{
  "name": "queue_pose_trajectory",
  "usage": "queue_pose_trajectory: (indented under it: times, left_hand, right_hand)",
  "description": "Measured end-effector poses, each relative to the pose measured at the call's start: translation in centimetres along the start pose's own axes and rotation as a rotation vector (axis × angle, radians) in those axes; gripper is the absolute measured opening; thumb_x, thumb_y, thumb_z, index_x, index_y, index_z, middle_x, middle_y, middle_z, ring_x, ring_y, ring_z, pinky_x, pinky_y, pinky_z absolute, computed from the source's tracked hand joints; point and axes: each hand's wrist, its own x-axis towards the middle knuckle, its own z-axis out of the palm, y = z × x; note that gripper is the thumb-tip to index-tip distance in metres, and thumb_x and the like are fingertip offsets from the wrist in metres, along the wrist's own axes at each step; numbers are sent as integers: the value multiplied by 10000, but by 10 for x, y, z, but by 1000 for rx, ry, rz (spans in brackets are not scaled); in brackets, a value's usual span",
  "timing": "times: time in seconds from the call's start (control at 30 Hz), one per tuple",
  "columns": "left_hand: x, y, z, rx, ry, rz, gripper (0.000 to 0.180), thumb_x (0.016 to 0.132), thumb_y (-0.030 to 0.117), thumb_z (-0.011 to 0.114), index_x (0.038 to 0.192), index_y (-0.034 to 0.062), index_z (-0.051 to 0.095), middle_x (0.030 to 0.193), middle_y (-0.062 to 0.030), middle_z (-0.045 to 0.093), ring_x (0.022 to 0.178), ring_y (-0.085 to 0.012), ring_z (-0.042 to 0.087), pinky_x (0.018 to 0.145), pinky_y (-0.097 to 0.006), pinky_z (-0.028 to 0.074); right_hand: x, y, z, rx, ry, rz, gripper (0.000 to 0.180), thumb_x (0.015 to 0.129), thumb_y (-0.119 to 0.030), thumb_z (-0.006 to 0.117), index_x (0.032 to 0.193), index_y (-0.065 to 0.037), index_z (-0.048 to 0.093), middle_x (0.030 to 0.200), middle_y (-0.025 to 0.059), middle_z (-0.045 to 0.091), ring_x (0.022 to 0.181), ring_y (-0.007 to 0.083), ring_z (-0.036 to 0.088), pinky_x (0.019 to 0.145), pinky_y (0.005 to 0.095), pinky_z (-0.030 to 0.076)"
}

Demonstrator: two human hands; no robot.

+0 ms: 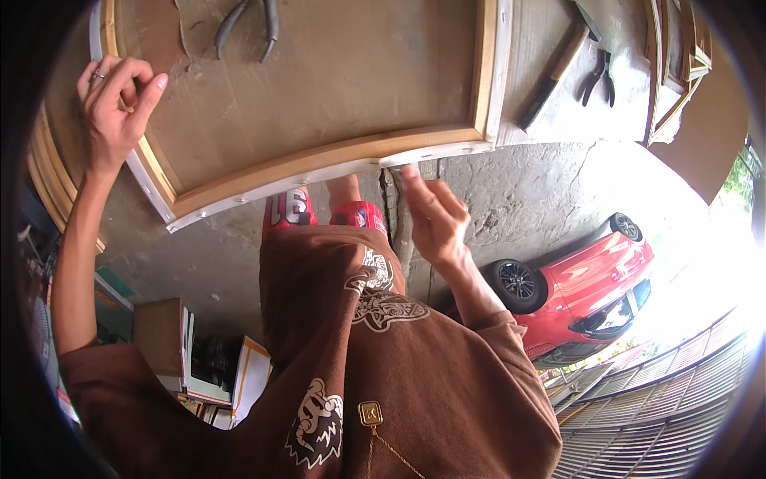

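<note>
A wooden stretcher frame [335, 153] lies on the worktop in front of me, with white canvas [263, 189] wrapped along its outer edges and small fasteners dotted along it. My left hand [120, 108] is at the frame's left rail, fingers curled over it and the thumb bent inward. Just below the near edge, right of the middle, my right hand [435, 211] is closed, its fingertips close to the canvas edge. Whether anything is inside those fingers is hidden. Pliers with dark handles [271, 28] lie within the frame's outline at the far side, partly cut off.
To the right on the worktop lie a hammer [556, 73] and small black-handled pliers [598, 78]. More wooden frames [678, 104] are stacked at the far right, others [49, 172] at the left. A red car [590, 291] stands beyond the concrete floor; boxes and folders [163, 339] are lower left.
</note>
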Motion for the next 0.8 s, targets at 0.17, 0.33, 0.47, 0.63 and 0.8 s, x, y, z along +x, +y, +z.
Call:
queue_pose_trajectory:
  times: [0.17,0.33,0.47,0.63,0.8]
  left_hand:
    - [-3,-2,1,33,-9,10,155,828,161,680,742,102,565,602,26,365,566,-126,395,804,-306,339]
    - [-3,-2,1,37,-15,2,161,828,157,679,740,96,559,614,31,389,560,-123,388,784,-301,341]
    - [-4,-3,2,20,-22,4,162,825,144,681,735,91,557,616,33,401,559,-125,391,781,-304,344]
    - [-1,-5,1,3,-51,-11,160,822,130,681,731,89,556,605,32,404,565,-128,405,782,-306,345]
    - [-2,-6,-1,-7,-53,-10,158,821,127,680,726,96,558,592,33,398,574,-129,416,790,-306,344]
  right_hand:
    - [10,19,-41,-174,-113,-9,462,737,30,649,1167,-136,669,719,23,588,567,183,562,525,327,491]
    - [12,21,-52,-115,-179,37,479,744,31,647,1182,-163,663,676,18,541,528,189,545,488,322,478]
    - [18,19,-58,-122,-214,74,515,731,52,636,1192,-177,658,644,21,497,512,194,534,471,328,472]
    - [32,24,-69,-194,-343,12,486,735,119,630,1159,-114,671,643,62,498,512,196,518,482,320,440]
    - [47,28,-78,-212,-459,-43,533,684,119,642,1156,-127,673,641,54,498,511,198,523,472,332,438]
